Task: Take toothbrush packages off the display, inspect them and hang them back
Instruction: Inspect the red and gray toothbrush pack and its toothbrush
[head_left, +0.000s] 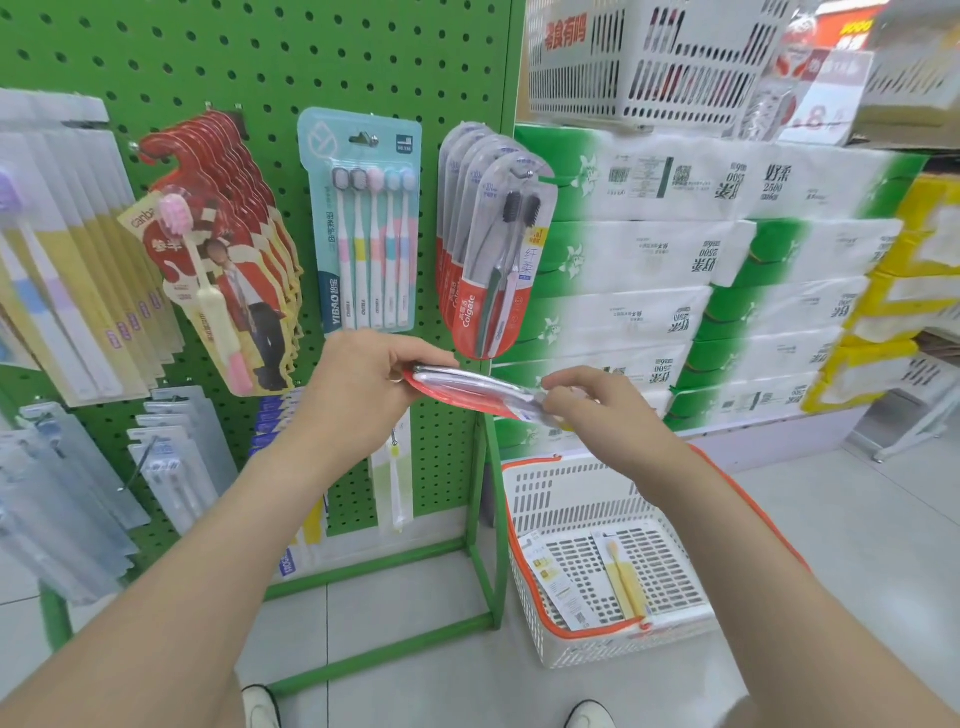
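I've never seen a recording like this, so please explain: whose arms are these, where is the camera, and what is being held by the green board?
No machine here: a person wears a camera on the head, looking forward and down, so you see their own arms. The left hand and right hand each grip one end of a red-backed toothbrush package, held flat. Similar Colgate packages hang on the green pegboard above. A white basket on the floor holds a yellow toothbrush pack.
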